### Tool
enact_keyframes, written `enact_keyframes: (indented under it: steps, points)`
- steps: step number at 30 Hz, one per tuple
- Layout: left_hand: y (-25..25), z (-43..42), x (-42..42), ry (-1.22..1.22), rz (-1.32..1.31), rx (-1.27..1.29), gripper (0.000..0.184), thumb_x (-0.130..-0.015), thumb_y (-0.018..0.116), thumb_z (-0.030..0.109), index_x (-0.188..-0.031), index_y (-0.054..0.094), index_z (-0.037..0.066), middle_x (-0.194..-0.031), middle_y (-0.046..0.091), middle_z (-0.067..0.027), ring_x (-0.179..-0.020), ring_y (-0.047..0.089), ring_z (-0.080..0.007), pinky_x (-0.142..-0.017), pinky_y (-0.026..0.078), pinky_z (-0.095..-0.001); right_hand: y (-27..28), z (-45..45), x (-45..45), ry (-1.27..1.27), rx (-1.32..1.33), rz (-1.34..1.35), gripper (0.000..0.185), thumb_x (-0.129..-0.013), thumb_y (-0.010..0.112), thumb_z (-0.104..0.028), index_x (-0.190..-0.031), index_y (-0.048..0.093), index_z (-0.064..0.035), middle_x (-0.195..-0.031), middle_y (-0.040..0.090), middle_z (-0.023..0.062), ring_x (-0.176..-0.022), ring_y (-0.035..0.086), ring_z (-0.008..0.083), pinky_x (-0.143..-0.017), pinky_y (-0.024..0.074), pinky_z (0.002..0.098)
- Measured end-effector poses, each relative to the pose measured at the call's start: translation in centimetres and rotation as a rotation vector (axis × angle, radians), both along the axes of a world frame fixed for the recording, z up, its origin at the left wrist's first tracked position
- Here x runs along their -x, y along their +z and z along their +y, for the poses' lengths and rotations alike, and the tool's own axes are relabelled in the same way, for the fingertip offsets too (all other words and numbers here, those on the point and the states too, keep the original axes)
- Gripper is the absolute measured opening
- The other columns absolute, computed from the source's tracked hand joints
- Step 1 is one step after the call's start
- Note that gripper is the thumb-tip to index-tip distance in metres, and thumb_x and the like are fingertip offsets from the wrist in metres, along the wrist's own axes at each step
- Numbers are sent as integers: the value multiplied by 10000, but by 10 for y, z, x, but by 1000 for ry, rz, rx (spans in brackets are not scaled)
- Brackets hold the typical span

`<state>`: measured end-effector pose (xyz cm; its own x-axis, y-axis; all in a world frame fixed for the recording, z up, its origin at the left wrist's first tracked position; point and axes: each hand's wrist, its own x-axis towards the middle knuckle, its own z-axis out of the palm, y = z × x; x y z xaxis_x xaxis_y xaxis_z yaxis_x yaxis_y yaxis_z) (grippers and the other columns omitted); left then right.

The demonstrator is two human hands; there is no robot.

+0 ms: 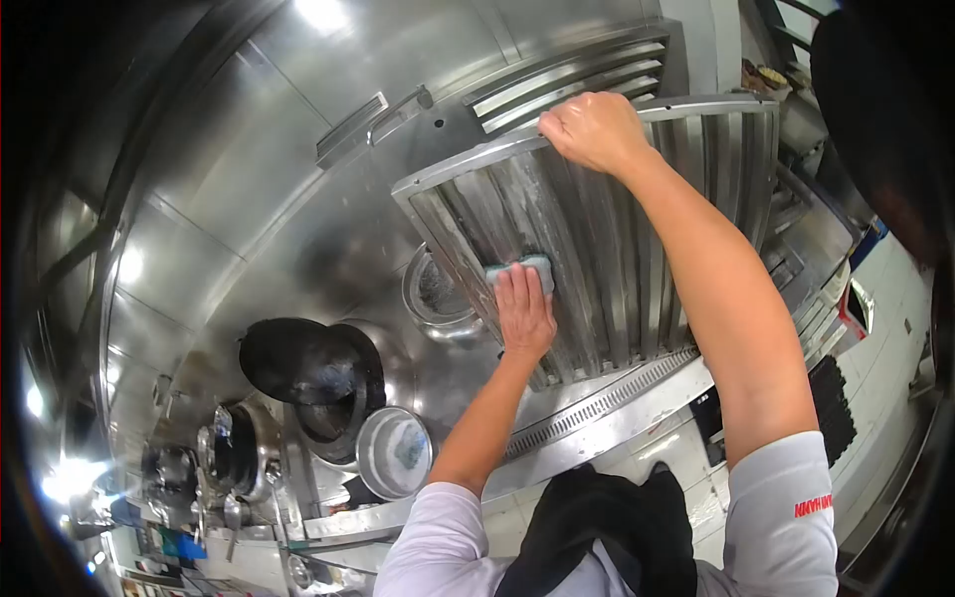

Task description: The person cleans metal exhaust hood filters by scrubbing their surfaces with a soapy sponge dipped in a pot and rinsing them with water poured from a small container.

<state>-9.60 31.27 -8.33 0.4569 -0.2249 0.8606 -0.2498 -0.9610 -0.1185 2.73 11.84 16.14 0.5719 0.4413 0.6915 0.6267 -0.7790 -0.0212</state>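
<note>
A large metal hood filter (622, 259) with long ridged slats stands tilted up in front of me. My right hand (595, 129) is closed over its top edge. Lower down, my left hand (525, 310) presses a pale blue-green sponge (539, 269) flat against the slats on the filter's left part. Wet, whitish streaks show on the metal around the sponge. The palm side of my left hand is hidden.
Left of the filter are a round metal strainer or bowl (426, 298), a black wok (303, 363) and a metal pot (370, 468) with suds. A faucet (398, 104) juts from the steel wall. A slotted drain (597, 403) runs along the counter's front.
</note>
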Motion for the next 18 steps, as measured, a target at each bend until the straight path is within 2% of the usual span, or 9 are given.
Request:
enact_keyframes:
  steps: [1, 3, 5, 11, 12, 13, 15, 16, 18]
  points:
    - [11, -8, 7, 35, -15, 52, 736, -905, 579, 75, -1544, 222, 1, -1594, 184, -298, -1449, 236, -503, -1184, 237, -554, -2, 1, 0, 6, -4, -9, 495, -916, 402, -383, -741, 746, -72, -788, 704, 194, -746, 676, 395, -718, 541, 498]
    - [72, -14, -29, 43, -73, 155, 720, -915, 570, 73, -1543, 226, 5, -1571, 185, -339, -1434, 233, -537, -1173, 227, -584, -2, 1, -2, 18, 41, -46, 476, -910, 408, -369, -731, 740, -79, -781, 703, 185, -720, 671, 398, -689, 543, 494]
    - [122, -26, -45, 114, -268, 349, 679, -912, 571, 60, -1523, 282, -4, -1555, 210, -349, -1421, 230, -564, -1156, 231, -616, -3, -2, 4, 78, -35, -84, 338, -909, 443, -276, -720, 667, -107, -759, 681, 160, -720, 651, 396, -630, 518, 501]
    - [-2, -15, 0, 45, -74, 192, 639, -875, 568, 8, -1480, 366, -24, -1542, 241, -352, -1418, 243, -558, -1148, 255, -612, 0, -4, 4, 58, 32, -69, 352, -903, 436, -318, -741, 670, -110, -772, 682, 162, -724, 645, 403, -651, 512, 515]
    - [27, -13, -6, 27, -105, 215, 617, -844, 598, 12, -1445, 458, 15, -1487, 350, -305, -1364, 362, -509, -1129, 302, -592, -5, -2, 1, 84, -44, -105, 364, -889, 469, -331, -717, 693, -102, -737, 684, 159, -679, 649, 393, -630, 525, 506]
    - [71, -8, -15, 39, -92, 219, 617, -844, 598, 12, -1445, 458, 15, -1487, 350, -305, -1364, 362, -509, -1129, 302, -592, -8, 1, -4, 108, -121, -142, 377, -874, 502, -344, -692, 716, -93, -702, 687, 155, -634, 653, 383, -608, 538, 496]
    - [133, -6, -33, 1, -409, 142, 576, -781, 636, 14, -1352, 588, 76, -1306, 527, -183, -1255, 488, -411, -1032, 421, -533, -10, -2, -3, 74, -57, -107, 377, -875, 500, -344, -693, 717, -95, -711, 688, 156, -650, 658, 377, -618, 537, 494]
    - [111, -5, -28, -7, -397, 145, 576, -781, 636, 14, -1352, 588, 76, -1306, 527, -183, -1255, 488, -411, -1032, 421, -533, -11, -2, -2, 82, -23, -144, 387, -880, 492, -344, -688, 715, -93, -710, 687, 158, -657, 659, 378, -629, 537, 491]
    - [37, 11, -8, -8, -84, 76, 453, -817, 655, 29, -1256, 683, 136, -1149, 588, -104, -1132, 539, -359, -957, 435, -487, -9, -1, -8, 67, -31, -129, 423, -889, 470, -357, -677, 718, -88, -701, 683, 165, -666, 660, 388, -653, 538, 483]
